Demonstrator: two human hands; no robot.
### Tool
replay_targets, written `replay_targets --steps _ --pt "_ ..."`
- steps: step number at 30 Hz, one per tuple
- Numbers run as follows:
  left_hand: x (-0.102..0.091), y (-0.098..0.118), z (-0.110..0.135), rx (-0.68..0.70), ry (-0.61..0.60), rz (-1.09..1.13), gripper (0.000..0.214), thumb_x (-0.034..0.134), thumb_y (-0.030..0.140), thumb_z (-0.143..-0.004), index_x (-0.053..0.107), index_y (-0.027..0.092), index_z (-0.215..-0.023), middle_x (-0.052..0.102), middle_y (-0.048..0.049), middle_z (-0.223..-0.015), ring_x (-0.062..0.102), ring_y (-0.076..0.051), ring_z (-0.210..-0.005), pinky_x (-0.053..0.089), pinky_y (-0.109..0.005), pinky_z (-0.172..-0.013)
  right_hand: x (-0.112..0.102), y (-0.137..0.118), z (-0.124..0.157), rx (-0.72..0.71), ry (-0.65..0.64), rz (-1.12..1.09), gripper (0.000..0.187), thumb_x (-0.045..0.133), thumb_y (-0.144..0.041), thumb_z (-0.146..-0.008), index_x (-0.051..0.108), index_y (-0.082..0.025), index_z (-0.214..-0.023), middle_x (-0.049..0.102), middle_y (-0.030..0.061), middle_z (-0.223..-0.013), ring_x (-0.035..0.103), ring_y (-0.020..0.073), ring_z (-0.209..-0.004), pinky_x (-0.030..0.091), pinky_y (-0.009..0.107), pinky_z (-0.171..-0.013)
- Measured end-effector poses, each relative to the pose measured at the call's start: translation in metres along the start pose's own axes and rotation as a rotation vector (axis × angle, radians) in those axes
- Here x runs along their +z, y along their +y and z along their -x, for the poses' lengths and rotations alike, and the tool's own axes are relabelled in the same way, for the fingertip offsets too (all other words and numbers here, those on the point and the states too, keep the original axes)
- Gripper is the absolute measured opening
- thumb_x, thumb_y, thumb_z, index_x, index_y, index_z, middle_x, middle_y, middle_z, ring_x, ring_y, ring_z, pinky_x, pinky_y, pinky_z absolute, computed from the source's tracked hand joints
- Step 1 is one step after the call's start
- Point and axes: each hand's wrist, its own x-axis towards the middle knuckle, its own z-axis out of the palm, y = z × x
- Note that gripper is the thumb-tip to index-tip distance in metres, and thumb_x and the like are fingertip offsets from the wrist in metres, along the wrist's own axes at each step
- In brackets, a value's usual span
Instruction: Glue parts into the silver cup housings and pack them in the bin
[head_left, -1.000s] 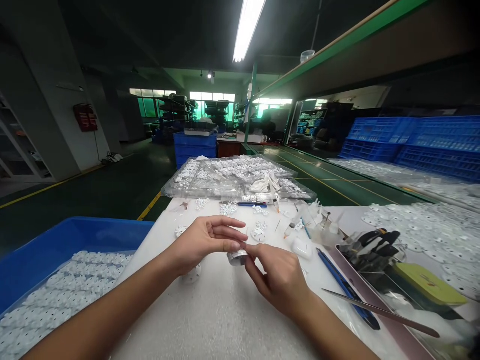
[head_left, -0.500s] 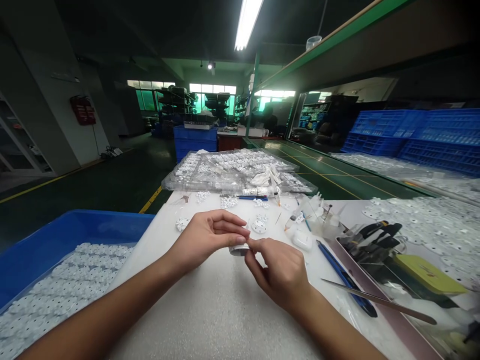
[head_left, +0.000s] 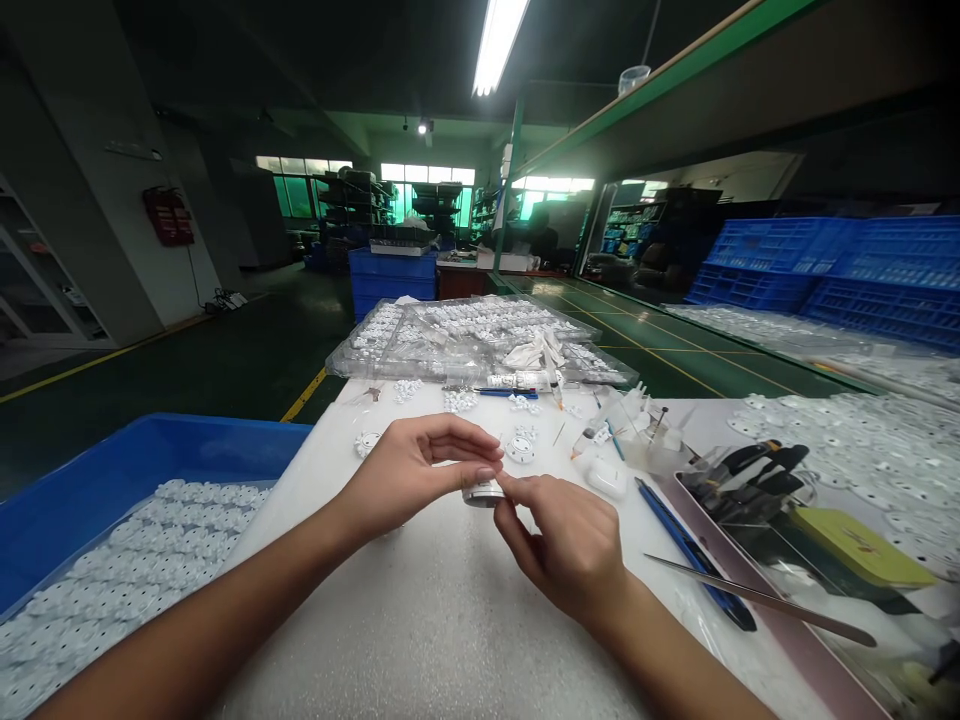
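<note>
Between my two hands, above the white foam-topped bench (head_left: 450, 610), is a small round white plastic part (head_left: 482, 493) with a grey rim, tilted on edge. My left hand (head_left: 416, 460) grips its upper left side between thumb and fingers. At its right side, my right hand (head_left: 570, 535) pinches it with thumb and index finger. The fingers cover much of the part. Just beyond lie another round white part (head_left: 520, 449) with small holes and, partly behind my left hand, a similar white disc (head_left: 367, 443).
Left stands a blue bin (head_left: 187, 435) of white parts. To the right are a blue utility knife (head_left: 694, 555), tweezers (head_left: 765, 600), a pink tray (head_left: 817, 650) with tools and a yellow-lidded box (head_left: 862, 545). Bagged trays of white pieces (head_left: 480, 330) cover the bench's far end.
The round part is tipped slightly differently between my fingers, and its grey rim shows narrower. Both hands keep their hold, and the whole view has shifted a little.
</note>
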Motion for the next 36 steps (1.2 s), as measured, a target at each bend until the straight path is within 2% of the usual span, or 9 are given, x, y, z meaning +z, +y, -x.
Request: replay_targets --steps 5,8,12,16,19,24,31,34,36 --pt "-0.004 0.0 -0.003 -0.118 -0.1 -0.049 0.02 0.071 0.034 -0.078 0.069 0.017 -0.089 0.068 -0.0051 -0.089 0.063 -0.016 -0.084 0.051 -0.024 -0.073 -0.002 0.0 -0.003 -0.014 0.006 -0.019 0.023 0.06 -0.006 -0.08 0.055 -0.013 -0.102 0.062 0.0014 -0.064 0.055 0.0109 -0.056 0.041 0.023 -0.053" --pt "-0.006 -0.002 -0.004 -0.094 -0.158 -0.063 0.017 0.068 0.033 -0.081 0.067 0.016 -0.082 0.066 -0.004 -0.083 0.061 -0.015 -0.079 0.048 -0.024 -0.071 -0.002 0.0 -0.003 0.016 -0.004 -0.026 0.02 0.06 -0.007 -0.081 0.056 -0.013 -0.1 0.06 0.0005 -0.062 0.051 0.0095 -0.051 0.039 0.023 -0.05" --pt "-0.007 -0.002 -0.004 -0.05 -0.203 -0.103 0.017 0.064 0.033 -0.083 0.064 0.016 -0.082 0.065 -0.0038 -0.085 0.06 -0.015 -0.08 0.048 -0.026 -0.072 -0.002 -0.001 -0.002 0.012 -0.01 -0.036 0.019 0.06 -0.007 -0.08 0.056 -0.013 -0.098 0.057 -0.0003 -0.06 0.049 0.0093 -0.05 0.037 0.023 -0.05" --pt "-0.008 0.0 -0.002 0.141 -0.223 -0.311 0.011 0.062 0.027 -0.085 0.065 0.018 -0.091 0.066 -0.0034 -0.092 0.06 -0.015 -0.086 0.048 -0.027 -0.079 -0.003 -0.002 -0.001 0.058 -0.009 -0.074 0.019 0.06 -0.006 -0.08 0.057 -0.013 -0.097 0.057 -0.0003 -0.062 0.05 0.0094 -0.052 0.037 0.023 -0.05" --pt "-0.007 -0.001 -0.001 0.301 -0.238 -0.432 0.024 0.066 0.019 -0.079 0.062 0.021 -0.103 0.065 -0.003 -0.099 0.06 -0.016 -0.09 0.047 -0.026 -0.081 -0.005 -0.001 -0.001 0.078 0.028 -0.087 0.022 0.06 -0.006 -0.08 0.056 -0.013 -0.1 0.059 -0.0002 -0.064 0.054 0.0096 -0.055 0.039 0.022 -0.052" --pt "-0.004 -0.007 0.0 0.402 -0.16 -0.507 0.017 0.063 0.016 -0.081 0.061 0.02 -0.097 0.065 -0.0012 -0.09 0.06 -0.014 -0.082 0.046 -0.024 -0.075 -0.005 0.0 -0.001 0.077 0.02 -0.077 0.025 0.059 -0.005 -0.08 0.055 -0.014 -0.103 0.062 0.0001 -0.067 0.059 0.0106 -0.059 0.042 0.022 -0.053" --pt "-0.004 -0.007 0.003 0.375 -0.09 -0.525 0.014 0.066 0.014 -0.077 0.06 0.02 -0.088 0.066 -0.0002 -0.086 0.061 -0.014 -0.079 0.046 -0.023 -0.073 -0.006 0.0 -0.002 0.096 0.011 -0.09 0.027 0.058 -0.007 -0.081 0.054 -0.017 -0.106 0.063 -0.0005 -0.069 0.059 0.0101 -0.059 0.043 0.021 -0.053" --pt "-0.009 -0.001 0.003 0.373 -0.07 -0.575 0.013 0.066 0.014 -0.077 0.06 0.019 -0.086 0.066 -0.0005 -0.086 0.063 -0.015 -0.081 0.047 -0.023 -0.073 -0.01 0.004 -0.005 0.139 -0.044 -0.136 0.018 0.057 -0.019 -0.084 0.054 -0.017 -0.102 0.062 -0.0001 -0.071 0.056 0.0094 -0.056 0.042 0.021 -0.052" --pt "-0.015 0.003 0.002 0.384 -0.015 -0.614 0.011 0.066 0.013 -0.077 0.06 0.019 -0.085 0.066 -0.001 -0.086 0.063 -0.015 -0.085 0.047 -0.022 -0.074 -0.011 0.008 -0.007 0.263 -0.09 -0.16 0.02 0.052 -0.03 -0.088 0.052 -0.017 -0.103 0.062 0.0009 -0.077 0.053 0.0086 -0.053 0.042 0.022 -0.051"
